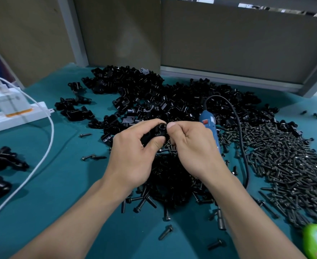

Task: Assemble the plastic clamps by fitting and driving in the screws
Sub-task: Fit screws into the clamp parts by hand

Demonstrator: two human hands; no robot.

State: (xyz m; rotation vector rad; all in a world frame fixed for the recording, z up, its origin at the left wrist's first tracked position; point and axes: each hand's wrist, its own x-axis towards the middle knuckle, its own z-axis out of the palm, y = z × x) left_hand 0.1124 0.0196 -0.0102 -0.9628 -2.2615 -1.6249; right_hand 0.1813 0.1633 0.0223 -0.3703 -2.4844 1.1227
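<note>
Left hand [135, 152] fingers curl tight around a small black plastic clamp [158, 130]. Right hand [189, 146] fingers are curled too and seem to pinch its side; a blue electric screwdriver [210, 126] lies just behind them

both hands, left hand [133, 152] and right hand [191, 144], meet, fingers curled, pinching.

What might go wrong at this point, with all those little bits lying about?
The clamp is pinched between the left hand and right hand near the parts pile; a dropped piece would likely vanish among lookalikes. The cord of the screwdriver runs through the screw heap and may snag or scatter screws when lifted.
</note>
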